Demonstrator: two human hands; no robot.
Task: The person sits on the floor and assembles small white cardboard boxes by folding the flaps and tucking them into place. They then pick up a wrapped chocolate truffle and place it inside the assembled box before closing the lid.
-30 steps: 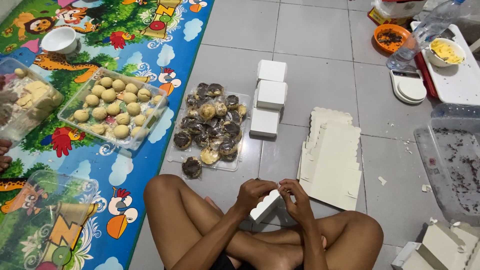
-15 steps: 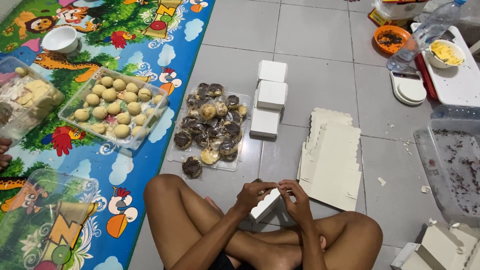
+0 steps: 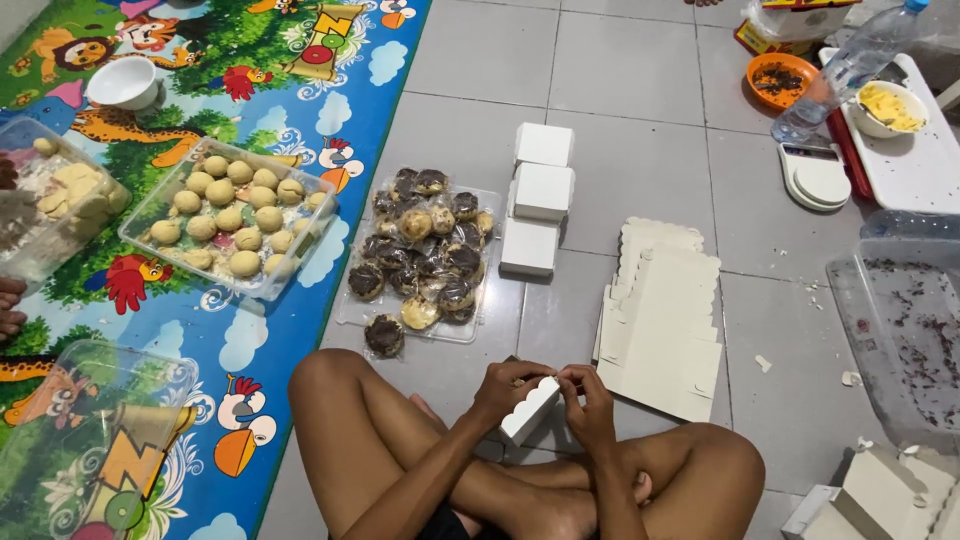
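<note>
Both hands, L [image 3: 508,385] & R [image 3: 590,402], pinch small white box [image 3: 530,410] betw. them.

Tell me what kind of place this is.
Probably a home floor used for packing baked goods: grey floor tiles, a colourful children's play mat, wrapped pastries, and both hands folding a small white box.

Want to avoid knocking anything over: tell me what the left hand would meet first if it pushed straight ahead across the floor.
Probably the clear tray of wrapped pastries. The left hand, holding the small white box, sits just below its near corner. The nearest folded white box lies slightly right of that line; depth is uncertain.
</note>
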